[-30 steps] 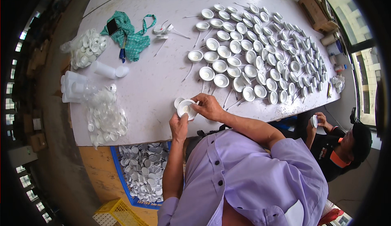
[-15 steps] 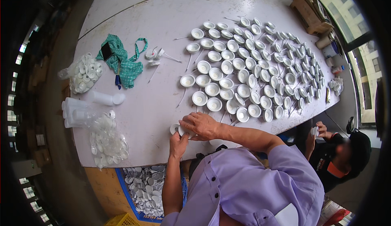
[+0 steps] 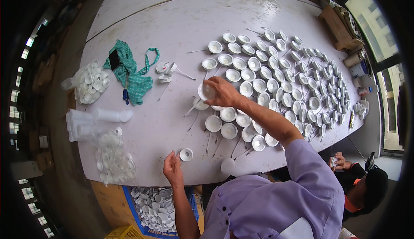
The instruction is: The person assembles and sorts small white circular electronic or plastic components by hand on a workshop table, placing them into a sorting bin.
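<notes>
My right hand (image 3: 222,92) grips a white bowl-shaped fitting (image 3: 206,92) by its rim, above the left part of many similar white fittings (image 3: 229,130) with thin leads. A pale lead or strip slants below it, and I cannot tell which fitting it belongs to. Nearer the table's front edge, my left hand (image 3: 173,169) has its fingertips closed at the edge of a small white ring-shaped piece (image 3: 186,154). To the right of that hand, a white round piece (image 3: 227,165) lies at the table's front edge.
On the left are a green checked cloth (image 3: 137,86) with a dark phone, bags of white parts (image 3: 91,83), and stacked translucent cups (image 3: 113,115). A blue crate (image 3: 129,191) of white pieces stands below the front edge. At the right, another person's hand (image 3: 343,162) holds something.
My hands have moved apart. The right one has gone up and away over the fittings with a white bowl-shaped fitting; the left one has shifted left and nearer the front edge.
</notes>
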The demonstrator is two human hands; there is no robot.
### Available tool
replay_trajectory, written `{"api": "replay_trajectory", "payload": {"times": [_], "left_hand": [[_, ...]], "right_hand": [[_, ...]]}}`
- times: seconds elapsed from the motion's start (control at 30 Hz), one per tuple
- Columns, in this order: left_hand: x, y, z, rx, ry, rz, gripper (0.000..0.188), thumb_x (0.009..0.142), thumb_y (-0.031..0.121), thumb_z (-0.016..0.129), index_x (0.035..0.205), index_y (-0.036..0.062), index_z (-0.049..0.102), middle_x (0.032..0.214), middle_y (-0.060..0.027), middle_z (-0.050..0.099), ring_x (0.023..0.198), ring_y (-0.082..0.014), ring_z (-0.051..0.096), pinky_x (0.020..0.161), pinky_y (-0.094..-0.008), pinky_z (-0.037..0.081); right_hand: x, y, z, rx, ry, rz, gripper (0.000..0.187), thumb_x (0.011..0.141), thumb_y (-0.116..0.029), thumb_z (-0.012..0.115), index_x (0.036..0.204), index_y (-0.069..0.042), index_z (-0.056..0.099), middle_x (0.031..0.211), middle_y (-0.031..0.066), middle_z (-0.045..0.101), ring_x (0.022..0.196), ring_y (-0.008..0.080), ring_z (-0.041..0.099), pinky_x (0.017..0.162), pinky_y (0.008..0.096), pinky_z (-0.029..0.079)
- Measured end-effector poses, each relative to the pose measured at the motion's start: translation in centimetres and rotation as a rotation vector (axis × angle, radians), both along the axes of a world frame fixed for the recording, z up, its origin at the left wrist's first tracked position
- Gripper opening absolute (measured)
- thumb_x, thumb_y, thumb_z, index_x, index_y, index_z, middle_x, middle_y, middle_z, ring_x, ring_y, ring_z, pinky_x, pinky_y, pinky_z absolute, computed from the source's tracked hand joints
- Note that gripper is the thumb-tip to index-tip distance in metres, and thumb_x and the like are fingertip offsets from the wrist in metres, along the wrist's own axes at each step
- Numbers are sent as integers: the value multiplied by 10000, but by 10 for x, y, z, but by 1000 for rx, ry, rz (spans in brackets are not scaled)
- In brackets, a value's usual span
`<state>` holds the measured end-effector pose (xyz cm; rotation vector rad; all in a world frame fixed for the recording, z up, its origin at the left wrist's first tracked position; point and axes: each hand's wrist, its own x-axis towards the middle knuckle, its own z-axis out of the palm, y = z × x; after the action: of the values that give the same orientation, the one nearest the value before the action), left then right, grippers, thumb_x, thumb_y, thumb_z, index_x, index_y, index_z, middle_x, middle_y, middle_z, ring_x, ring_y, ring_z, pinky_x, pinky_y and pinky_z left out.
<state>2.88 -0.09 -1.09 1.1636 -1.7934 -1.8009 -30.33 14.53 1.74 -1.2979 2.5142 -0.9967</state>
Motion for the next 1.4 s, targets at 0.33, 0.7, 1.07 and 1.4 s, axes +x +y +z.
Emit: {"api": "replay_trajectory", "payload": {"times": [0.33, 0.7, 1.07, 1.4], "left_hand": [[58, 50, -16, 99, -82, 70, 249, 913, 41, 510, 1137, -58, 552, 1085, -132, 633, 961, -212, 642, 710, -237, 486], [61, 52, -14, 92, -62, 64, 239, 928, 80, 508, 1121, -45, 574, 1124, -125, 630, 973, -219, 650, 651, -238, 486], [82, 51, -12, 91, -186, 143, 224, 910, 59, 513, 1090, -44, 597, 1090, -126, 652, 944, -192, 658, 653, -245, 485], [112, 59, -10, 171, -162, 369, 231, 916, 115, 555, 1081, -38, 610, 1031, -114, 663, 920, -179, 658, 655, -250, 495]], "right_hand": [[-55, -43, -38, 322, -112, -322, 702, 670, -432, 736, 1243, -92, 517, 1181, 160, 569, 1116, 320, 523, 950, 386, 444], [-56, -49, -63, 411, -70, -347, 693, 658, -451, 751, 1223, -116, 531, 1143, 151, 591, 1081, 308, 544, 889, 409, 458], [-70, -146, -86, 240, -90, -292, 393, 820, -325, 634, 1120, -70, 633, 1129, 187, 590, 1020, 349, 589, 878, 405, 481], [-89, -178, -108, 150, -116, -404, 270, 842, -290, 589, 962, -69, 686, 919, 189, 667, 896, 351, 640, 808, 424, 501]]}}
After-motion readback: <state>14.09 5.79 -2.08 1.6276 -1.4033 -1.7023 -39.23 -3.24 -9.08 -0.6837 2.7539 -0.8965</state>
